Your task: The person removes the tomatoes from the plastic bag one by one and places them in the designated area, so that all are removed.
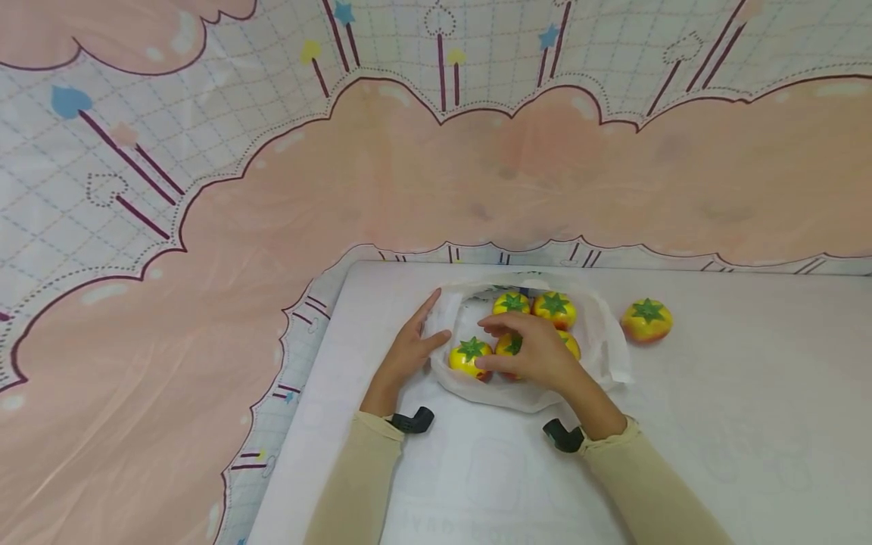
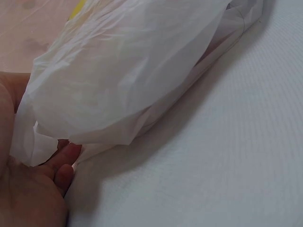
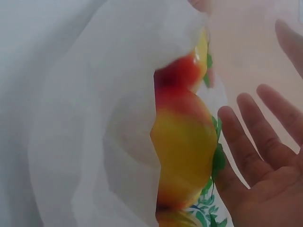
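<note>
A white plastic bag [image 1: 470,390] lies with its mouth spread on the white table. Inside sit several glossy yellow-and-red toy fruits [image 1: 555,306] with green star-shaped tops, resembling tomatoes or persimmons. My left hand [image 1: 403,356] holds the bag's left rim, thumb inside and fingers outside; the left wrist view shows the thin plastic [image 2: 113,90] between them. Over the fruits hovers my right hand [image 1: 538,352], partly hiding two of them. Its fingers [image 3: 251,146] are spread beside a fruit [image 3: 184,146] in the right wrist view, and it grips nothing.
One more toy fruit [image 1: 647,321] stands on the table just right of the bag. The white tabletop [image 1: 736,424] extends right and toward me. Behind it hangs a pink and white patterned cloth [image 1: 409,182]. Both wrists carry small black devices [image 1: 413,420].
</note>
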`<action>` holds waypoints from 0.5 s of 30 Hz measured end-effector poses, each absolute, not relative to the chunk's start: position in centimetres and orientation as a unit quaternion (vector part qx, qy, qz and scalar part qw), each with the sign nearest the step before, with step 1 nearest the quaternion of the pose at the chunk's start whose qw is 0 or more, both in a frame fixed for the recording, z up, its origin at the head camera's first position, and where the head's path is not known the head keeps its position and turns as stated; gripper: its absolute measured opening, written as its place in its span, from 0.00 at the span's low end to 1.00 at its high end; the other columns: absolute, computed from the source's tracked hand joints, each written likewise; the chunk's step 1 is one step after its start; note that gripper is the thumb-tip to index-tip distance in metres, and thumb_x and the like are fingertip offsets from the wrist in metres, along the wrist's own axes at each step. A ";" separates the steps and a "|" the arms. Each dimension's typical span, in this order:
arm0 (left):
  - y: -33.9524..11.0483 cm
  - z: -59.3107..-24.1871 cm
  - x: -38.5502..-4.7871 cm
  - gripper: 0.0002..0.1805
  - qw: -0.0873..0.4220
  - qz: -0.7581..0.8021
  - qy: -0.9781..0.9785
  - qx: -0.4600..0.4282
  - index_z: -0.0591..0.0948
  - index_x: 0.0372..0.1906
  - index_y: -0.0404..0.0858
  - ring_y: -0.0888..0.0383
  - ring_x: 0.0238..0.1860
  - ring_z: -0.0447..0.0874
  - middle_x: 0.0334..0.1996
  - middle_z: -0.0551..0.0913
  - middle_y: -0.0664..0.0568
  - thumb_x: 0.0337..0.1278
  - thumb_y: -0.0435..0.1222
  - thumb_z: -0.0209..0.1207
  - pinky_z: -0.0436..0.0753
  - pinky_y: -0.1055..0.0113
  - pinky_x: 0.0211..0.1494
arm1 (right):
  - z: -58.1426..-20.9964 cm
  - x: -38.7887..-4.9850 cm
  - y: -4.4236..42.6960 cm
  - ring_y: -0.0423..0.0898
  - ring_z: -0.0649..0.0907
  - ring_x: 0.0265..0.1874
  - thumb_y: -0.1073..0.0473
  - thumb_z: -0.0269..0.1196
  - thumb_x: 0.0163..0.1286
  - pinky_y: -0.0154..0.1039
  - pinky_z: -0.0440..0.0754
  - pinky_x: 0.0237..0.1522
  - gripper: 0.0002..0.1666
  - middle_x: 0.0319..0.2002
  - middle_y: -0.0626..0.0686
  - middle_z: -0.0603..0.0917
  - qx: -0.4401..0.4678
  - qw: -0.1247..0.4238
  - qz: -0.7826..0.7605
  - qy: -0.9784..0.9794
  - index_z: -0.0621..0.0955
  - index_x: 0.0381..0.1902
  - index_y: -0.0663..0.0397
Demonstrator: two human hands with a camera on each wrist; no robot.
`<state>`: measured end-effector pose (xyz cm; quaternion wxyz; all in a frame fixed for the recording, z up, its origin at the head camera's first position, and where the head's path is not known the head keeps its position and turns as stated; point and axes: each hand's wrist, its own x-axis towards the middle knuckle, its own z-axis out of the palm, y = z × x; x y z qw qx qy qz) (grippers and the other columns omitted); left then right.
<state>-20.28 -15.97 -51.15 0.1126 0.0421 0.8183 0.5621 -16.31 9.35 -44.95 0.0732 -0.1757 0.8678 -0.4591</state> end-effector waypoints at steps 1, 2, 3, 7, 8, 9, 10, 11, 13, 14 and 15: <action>-16.0 -51.1 -20.3 0.43 0.113 0.561 0.819 0.042 0.59 0.77 0.74 0.56 0.83 0.46 0.81 0.54 0.65 0.65 0.40 0.64 0.47 0.46 0.85 | -45.0 -16.4 9.2 0.49 0.85 0.52 0.41 0.78 0.55 0.51 0.85 0.58 0.35 0.52 0.51 0.88 -0.178 0.071 -0.456 0.869 0.84 0.60 0.43; -16.0 -51.1 -20.3 0.43 0.113 0.561 0.819 0.045 0.59 0.77 0.74 0.55 0.84 0.46 0.81 0.54 0.65 0.65 0.39 0.64 0.47 0.45 0.85 | -45.0 -16.4 9.1 0.48 0.85 0.52 0.41 0.78 0.55 0.50 0.86 0.57 0.35 0.52 0.51 0.88 -0.180 0.068 -0.453 0.870 0.84 0.59 0.43; -16.0 -51.1 -20.3 0.43 0.113 0.560 0.820 0.044 0.59 0.77 0.74 0.55 0.83 0.47 0.81 0.54 0.65 0.66 0.40 0.64 0.47 0.45 0.85 | -45.1 -16.5 9.0 0.48 0.85 0.52 0.41 0.78 0.55 0.49 0.86 0.56 0.35 0.51 0.51 0.88 -0.183 0.067 -0.451 0.871 0.84 0.59 0.43; -15.9 -51.0 -20.3 0.43 0.112 0.559 0.820 0.048 0.59 0.77 0.73 0.55 0.84 0.46 0.82 0.54 0.65 0.66 0.39 0.64 0.47 0.44 0.84 | -45.2 -16.7 8.6 0.47 0.84 0.51 0.41 0.78 0.56 0.47 0.87 0.54 0.35 0.51 0.50 0.88 -0.187 0.072 -0.442 0.874 0.84 0.60 0.46; -15.9 -51.0 -20.3 0.43 0.112 0.560 0.820 0.049 0.59 0.77 0.73 0.55 0.84 0.47 0.81 0.55 0.65 0.66 0.39 0.64 0.47 0.44 0.85 | -45.2 -16.7 8.4 0.47 0.84 0.51 0.41 0.78 0.56 0.47 0.87 0.53 0.36 0.51 0.50 0.88 -0.186 0.074 -0.441 0.875 0.84 0.60 0.47; -15.9 -51.0 -20.2 0.43 0.112 0.559 0.821 0.047 0.59 0.77 0.74 0.55 0.83 0.47 0.81 0.55 0.65 0.66 0.39 0.64 0.47 0.45 0.85 | -45.3 -16.8 8.3 0.47 0.84 0.51 0.41 0.78 0.56 0.47 0.87 0.53 0.36 0.52 0.51 0.88 -0.186 0.077 -0.440 0.875 0.84 0.60 0.47; -15.9 -51.0 -20.2 0.43 0.112 0.559 0.820 0.045 0.59 0.77 0.74 0.55 0.83 0.47 0.81 0.55 0.65 0.66 0.39 0.64 0.48 0.45 0.85 | -45.3 -16.8 8.2 0.47 0.84 0.50 0.41 0.78 0.56 0.46 0.87 0.53 0.36 0.52 0.50 0.88 -0.186 0.080 -0.437 0.877 0.84 0.60 0.47; -15.9 -51.0 -20.2 0.43 0.111 0.560 0.820 0.046 0.59 0.77 0.73 0.55 0.83 0.47 0.81 0.55 0.65 0.66 0.39 0.64 0.47 0.45 0.85 | -45.3 -16.9 8.2 0.47 0.84 0.50 0.41 0.77 0.56 0.46 0.87 0.53 0.36 0.52 0.50 0.88 -0.185 0.081 -0.433 0.878 0.84 0.60 0.46; -16.0 -51.1 -20.2 0.43 0.110 0.563 0.818 0.048 0.59 0.77 0.73 0.55 0.83 0.47 0.81 0.55 0.64 0.66 0.39 0.65 0.47 0.44 0.85 | -45.4 -16.9 8.0 0.47 0.84 0.49 0.40 0.77 0.56 0.45 0.88 0.52 0.36 0.52 0.50 0.88 -0.186 0.084 -0.428 0.881 0.84 0.60 0.46; -16.0 -51.1 -20.2 0.43 0.110 0.564 0.817 0.048 0.59 0.77 0.73 0.54 0.83 0.47 0.81 0.55 0.64 0.66 0.38 0.65 0.47 0.44 0.85 | -45.5 -17.0 8.0 0.47 0.84 0.49 0.40 0.77 0.56 0.45 0.88 0.52 0.36 0.52 0.50 0.88 -0.187 0.086 -0.427 0.881 0.83 0.60 0.46; -16.0 -51.1 -20.2 0.43 0.111 0.566 0.815 0.049 0.59 0.77 0.73 0.54 0.83 0.47 0.81 0.55 0.64 0.66 0.38 0.65 0.47 0.45 0.85 | -45.5 -17.0 7.9 0.46 0.84 0.48 0.40 0.77 0.56 0.45 0.88 0.52 0.36 0.52 0.49 0.88 -0.187 0.088 -0.425 0.882 0.83 0.60 0.46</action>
